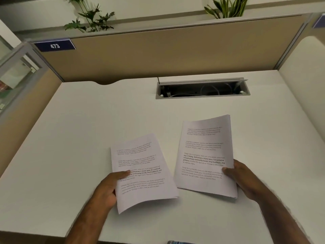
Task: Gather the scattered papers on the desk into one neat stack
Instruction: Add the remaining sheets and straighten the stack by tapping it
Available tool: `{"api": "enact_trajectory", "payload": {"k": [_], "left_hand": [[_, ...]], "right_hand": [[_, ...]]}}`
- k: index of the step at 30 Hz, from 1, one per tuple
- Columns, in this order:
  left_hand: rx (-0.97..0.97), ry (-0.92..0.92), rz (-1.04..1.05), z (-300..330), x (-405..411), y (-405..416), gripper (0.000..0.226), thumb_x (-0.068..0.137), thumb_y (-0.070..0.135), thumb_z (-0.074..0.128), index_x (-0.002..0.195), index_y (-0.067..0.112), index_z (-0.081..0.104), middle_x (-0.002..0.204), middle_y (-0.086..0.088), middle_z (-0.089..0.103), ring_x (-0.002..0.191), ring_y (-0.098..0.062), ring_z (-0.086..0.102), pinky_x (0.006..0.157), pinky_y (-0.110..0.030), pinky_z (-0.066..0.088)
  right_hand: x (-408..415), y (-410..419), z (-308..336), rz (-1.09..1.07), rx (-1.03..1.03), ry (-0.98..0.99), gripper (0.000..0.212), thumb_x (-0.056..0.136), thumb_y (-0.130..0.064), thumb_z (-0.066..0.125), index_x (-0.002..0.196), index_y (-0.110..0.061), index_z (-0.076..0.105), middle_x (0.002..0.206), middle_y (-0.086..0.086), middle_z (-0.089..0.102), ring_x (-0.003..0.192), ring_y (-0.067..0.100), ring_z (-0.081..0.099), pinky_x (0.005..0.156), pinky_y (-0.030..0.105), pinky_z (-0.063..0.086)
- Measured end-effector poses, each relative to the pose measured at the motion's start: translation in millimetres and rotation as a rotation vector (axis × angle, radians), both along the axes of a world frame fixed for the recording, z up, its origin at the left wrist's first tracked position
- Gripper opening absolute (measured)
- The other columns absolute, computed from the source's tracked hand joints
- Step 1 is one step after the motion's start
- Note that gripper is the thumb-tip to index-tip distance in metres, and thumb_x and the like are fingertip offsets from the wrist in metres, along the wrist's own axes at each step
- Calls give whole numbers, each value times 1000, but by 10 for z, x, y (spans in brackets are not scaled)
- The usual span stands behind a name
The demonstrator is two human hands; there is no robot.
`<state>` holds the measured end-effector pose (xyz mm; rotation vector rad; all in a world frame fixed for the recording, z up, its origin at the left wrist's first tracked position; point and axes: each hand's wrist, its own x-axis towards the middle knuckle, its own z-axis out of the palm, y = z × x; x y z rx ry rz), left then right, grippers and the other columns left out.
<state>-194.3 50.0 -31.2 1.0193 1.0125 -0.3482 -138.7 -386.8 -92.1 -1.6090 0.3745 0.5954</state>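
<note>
Papers are seen in two bundles above the white desk (70, 138), one in each hand, well short of a single stack. One bundle, the left bundle (140, 171), is pinched along its left edge by the left hand (109, 189), thumb laid on the printed face and fingers hidden beneath. A second, the right bundle (205, 155), is gripped at its right edge by the right hand (239, 176), thumb on top. Each bundle shows several sheet edges; the sheet count cannot be told. Four text blocks are printed on each top page. One open cable tray (202, 89) is set into the desk behind, and one blue label (55, 45) reading 473 is fixed to the partition.
</note>
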Motion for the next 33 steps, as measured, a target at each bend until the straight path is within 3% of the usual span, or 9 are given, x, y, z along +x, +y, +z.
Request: {"api": "enact_trajectory", "payload": {"k": [6, 10, 16, 20, 23, 26, 29, 33], "left_hand": [[-67, -112, 21, 122, 124, 114, 45, 75, -3, 73, 120, 2, 71, 105, -25, 81, 79, -39, 81, 62, -51, 66], [-96, -136, 16, 117, 203, 42, 41, 77, -3, 72, 118, 2, 72, 107, -24, 81, 80, -38, 81, 62, -50, 66], [-77, -136, -124, -46, 291, -277, 41, 84, -3, 71, 124, 2, 72, 119, -27, 77, 96, -41, 79, 73, -50, 67], [134, -181, -187, -223, 287, -436, 45, 84, -11, 76, 127, 0, 70, 125, -24, 75, 111, -44, 73, 98, -57, 59], [474, -206, -317, -294, 296, -535, 43, 81, -6, 84, 122, 3, 72, 121, -17, 77, 105, -34, 75, 92, -40, 60], [738, -158, -477, -330, 327, -590, 52, 78, 3, 88, 126, 3, 65, 120, -13, 75, 109, -32, 71, 97, -43, 58], [785, -172, -565, -334, 347, -626, 52, 81, 1, 83, 128, 5, 61, 122, -14, 74, 110, -31, 70, 99, -42, 57], [780, -231, -682, -347, 385, -692, 46, 85, -3, 76, 128, 6, 62, 124, -12, 74, 104, -23, 70, 93, -32, 56]], "right_hand": [[-18, 17, 34, 59, 52, 48, 41, 108, 2, 51, 142, -15, 64, 127, 4, 83, 112, 29, 81, 86, 41, 65], [-36, 148, -44, 111, 101, 72, 41, 107, 1, 51, 143, -15, 63, 131, 6, 82, 115, 32, 80, 87, 40, 68], [-77, 453, -127, 167, 168, 93, 42, 106, 2, 53, 144, -12, 63, 134, 9, 80, 121, 35, 78, 97, 47, 66], [-95, 630, -67, 205, 167, 108, 41, 105, 2, 52, 142, -11, 65, 132, 11, 81, 118, 37, 78, 102, 54, 63], [-99, 716, 29, 240, 124, 107, 40, 106, -1, 50, 139, -13, 67, 130, 7, 82, 118, 34, 78, 106, 56, 60], [-82, 767, 120, 257, 112, 108, 31, 113, -20, 52, 139, -22, 68, 129, 1, 82, 117, 29, 79, 100, 50, 64], [-59, 802, 175, 200, 62, 56, 35, 108, -45, 62, 139, -31, 67, 127, -5, 82, 112, 22, 81, 91, 42, 67], [-14, 820, 125, 116, -50, -48, 35, 107, -28, 68, 141, -21, 65, 126, -6, 80, 111, 19, 79, 100, 44, 64]]}}
